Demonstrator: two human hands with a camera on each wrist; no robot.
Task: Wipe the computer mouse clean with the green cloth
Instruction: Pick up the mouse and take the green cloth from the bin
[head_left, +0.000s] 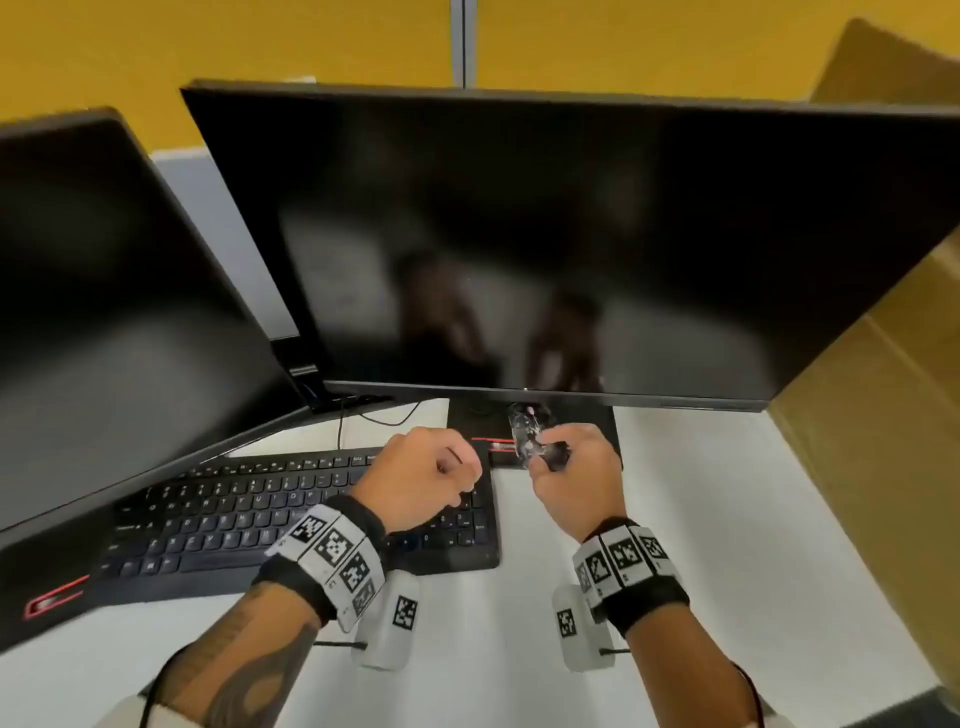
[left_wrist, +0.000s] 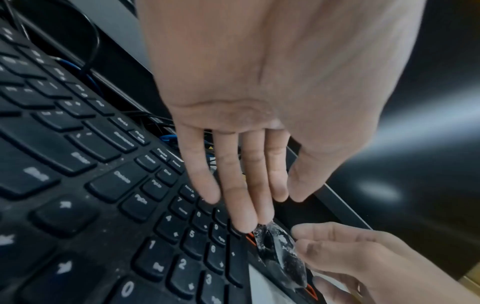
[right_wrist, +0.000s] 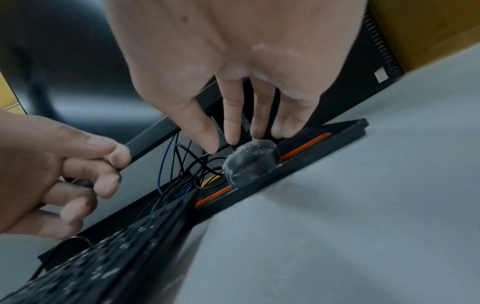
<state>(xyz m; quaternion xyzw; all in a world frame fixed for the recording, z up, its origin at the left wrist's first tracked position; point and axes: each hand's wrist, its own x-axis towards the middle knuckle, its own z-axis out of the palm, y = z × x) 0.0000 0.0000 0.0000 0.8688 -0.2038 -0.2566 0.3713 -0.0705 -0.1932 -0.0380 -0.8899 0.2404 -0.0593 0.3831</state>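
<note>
The computer mouse (head_left: 527, 434) is black and coated in pale dust. It rests on the monitor's stand base (head_left: 478, 421), beside an orange stripe, and shows closer in the wrist views (left_wrist: 280, 257) (right_wrist: 250, 164). My right hand (head_left: 571, 462) reaches onto it, with nearly straight fingertips (right_wrist: 259, 131) touching its far top edge and the thumb to its left, apart from it. My left hand (head_left: 426, 473) hovers over the keyboard's number pad with loosely bent fingers (right_wrist: 78, 181) and holds nothing. No green cloth is visible in any view.
A black keyboard (head_left: 260, 509) lies left of the mouse on the white desk (head_left: 727, 519). A large dark monitor (head_left: 571, 234) overhangs the stand base, and a second one (head_left: 104, 312) stands at left. Tangled cables (right_wrist: 182, 170) lie behind the keyboard. A cardboard panel (head_left: 883, 415) walls the right side.
</note>
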